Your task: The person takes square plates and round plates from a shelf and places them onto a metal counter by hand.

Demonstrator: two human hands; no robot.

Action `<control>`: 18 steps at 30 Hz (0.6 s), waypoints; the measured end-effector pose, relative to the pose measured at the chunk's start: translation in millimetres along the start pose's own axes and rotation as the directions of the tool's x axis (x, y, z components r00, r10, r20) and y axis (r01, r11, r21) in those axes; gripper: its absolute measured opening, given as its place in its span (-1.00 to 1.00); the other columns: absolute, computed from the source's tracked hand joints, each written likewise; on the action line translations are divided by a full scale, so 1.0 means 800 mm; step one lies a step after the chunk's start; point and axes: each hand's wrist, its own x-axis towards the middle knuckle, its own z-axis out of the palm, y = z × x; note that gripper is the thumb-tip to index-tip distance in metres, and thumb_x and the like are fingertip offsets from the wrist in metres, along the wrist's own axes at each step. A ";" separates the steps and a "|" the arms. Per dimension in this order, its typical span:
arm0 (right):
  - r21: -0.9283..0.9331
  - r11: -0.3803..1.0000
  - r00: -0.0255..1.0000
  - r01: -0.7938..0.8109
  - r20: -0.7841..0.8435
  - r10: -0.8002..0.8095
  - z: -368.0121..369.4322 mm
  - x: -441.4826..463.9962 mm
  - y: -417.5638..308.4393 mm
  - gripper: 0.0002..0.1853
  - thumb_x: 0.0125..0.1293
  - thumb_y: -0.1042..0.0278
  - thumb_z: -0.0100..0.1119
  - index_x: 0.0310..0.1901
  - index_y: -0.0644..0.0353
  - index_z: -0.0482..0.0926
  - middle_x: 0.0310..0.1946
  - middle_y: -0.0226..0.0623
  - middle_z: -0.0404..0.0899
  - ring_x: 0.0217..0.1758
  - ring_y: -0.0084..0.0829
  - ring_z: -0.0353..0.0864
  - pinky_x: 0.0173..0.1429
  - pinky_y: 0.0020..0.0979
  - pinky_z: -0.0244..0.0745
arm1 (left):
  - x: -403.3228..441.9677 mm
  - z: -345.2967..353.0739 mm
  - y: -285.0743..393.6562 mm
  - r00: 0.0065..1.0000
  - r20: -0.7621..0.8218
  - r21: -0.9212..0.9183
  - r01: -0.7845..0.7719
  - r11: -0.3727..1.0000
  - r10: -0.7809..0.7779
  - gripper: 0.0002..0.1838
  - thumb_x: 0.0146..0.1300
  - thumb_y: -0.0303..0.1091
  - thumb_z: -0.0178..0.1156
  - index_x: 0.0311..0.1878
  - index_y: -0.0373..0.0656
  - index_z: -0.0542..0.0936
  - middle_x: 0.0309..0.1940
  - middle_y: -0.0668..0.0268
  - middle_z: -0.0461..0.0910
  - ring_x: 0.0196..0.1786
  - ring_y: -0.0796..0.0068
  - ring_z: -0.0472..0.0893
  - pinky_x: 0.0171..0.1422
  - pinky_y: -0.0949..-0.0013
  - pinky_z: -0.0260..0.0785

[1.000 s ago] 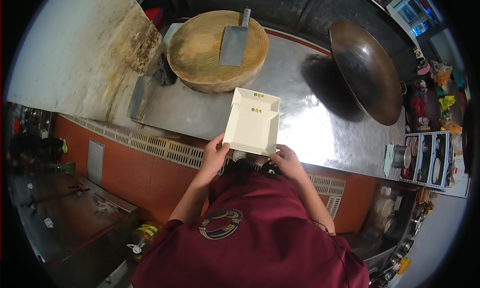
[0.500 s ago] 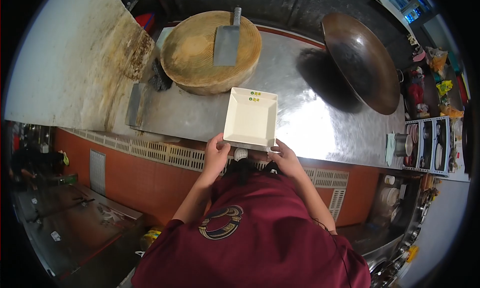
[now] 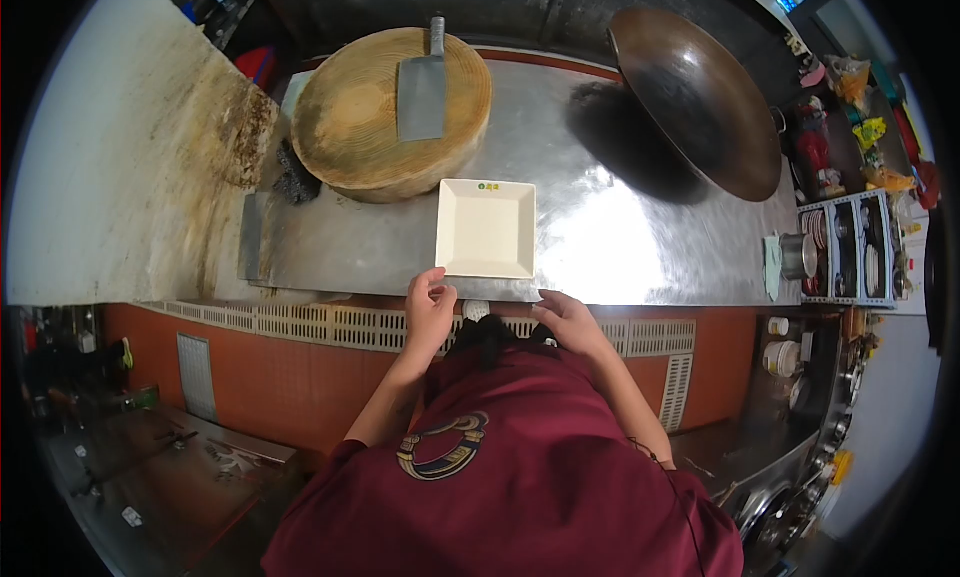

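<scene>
A square cream plate (image 3: 486, 230) with small green and yellow marks on its far rim lies on the steel counter (image 3: 350, 247), close to the front edge. My left hand (image 3: 430, 310) is just below the plate's near left corner, its fingers curled and apart, holding nothing. Beyond the near right corner, my right hand (image 3: 572, 322) is open and empty, apart from the plate. Behind the plate stands a round wooden chopping block (image 3: 350, 117), with a cleaver (image 3: 421, 99) lying flat on it.
A large wok (image 3: 700, 102) leans at the back right. Another blade (image 3: 250, 237) and a dark scouring pad (image 3: 295, 174) are at the left, beside a stained white panel (image 3: 100, 147). A metal pot (image 3: 797, 257) and a dish rack (image 3: 850, 247) stand far right.
Two nested or stacked plates in my hands came down to the counter and now look like one. Both hands have let go and drawn slightly back. The view has shifted.
</scene>
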 end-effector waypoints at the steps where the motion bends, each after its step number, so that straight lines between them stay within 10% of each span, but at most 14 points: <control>1: -0.010 1.000 1.000 0.000 -0.014 0.000 -0.002 -0.003 0.002 -0.38 0.47 0.20 0.24 0.42 0.45 0.38 0.12 -0.04 0.68 0.11 -0.34 0.70 0.19 -0.35 0.59 | 0.001 0.001 0.004 1.000 0.008 -0.002 -0.016 1.000 0.016 -0.67 0.33 -0.44 0.27 0.13 -0.32 0.57 0.06 0.15 0.60 -0.06 0.42 0.62 0.02 0.35 0.53; 18: 0.267 0.961 0.966 -0.074 -0.221 0.136 -0.025 -0.059 0.059 -0.43 0.49 0.26 0.21 0.37 0.48 0.40 0.17 0.06 0.64 0.23 -0.28 0.65 0.29 -0.33 0.53 | 0.013 0.082 0.038 0.908 0.389 -0.117 -0.120 0.986 0.157 -0.86 0.33 -0.51 0.26 -0.08 -0.32 0.63 -0.30 0.28 0.68 -0.31 0.59 0.60 -0.20 0.45 0.48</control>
